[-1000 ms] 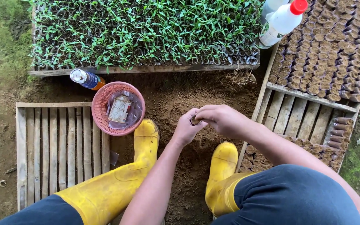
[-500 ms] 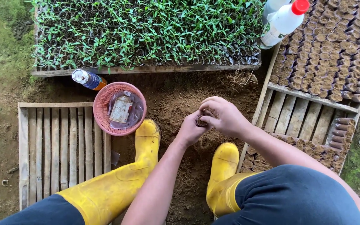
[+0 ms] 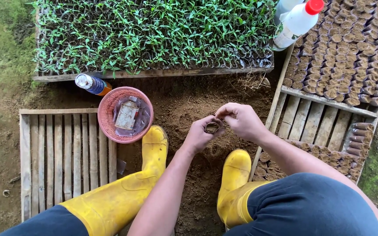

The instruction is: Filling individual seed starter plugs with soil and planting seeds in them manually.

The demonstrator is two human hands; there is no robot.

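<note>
A small soil-filled pot (image 3: 211, 127) sits between my two hands, above the bare brown soil (image 3: 184, 105) between my boots. My left hand (image 3: 201, 135) curls around it from below, fingers closed on its side. My right hand (image 3: 241, 120) comes over from the other side, thumb and fingertips pinched at the pot's rim.

Below my forearms stand my yellow rubber boots (image 3: 154, 150), planted on the loose earth, well apart from each other. Just beside the left boot lies a pink plastic basket (image 3: 110, 124) holding a clear bag with packets inside. A small bottle (image 3: 90, 84) lies on its side touching the basket's upper edge.

To my left an empty wooden slatted tray (image 3: 62, 161) rests flat on the ground. Straight ahead, a wooden tray of green seedlings (image 3: 154, 35) fills the top of my view, densely packed. To my right runs another slatted tray (image 3: 311, 120), partly filled with rows of small brown pots (image 3: 355, 48). A white spray bottle with a red cap (image 3: 296, 22) stands at its far corner. Grass (image 3: 1, 43) borders the dirt on the left.
</note>
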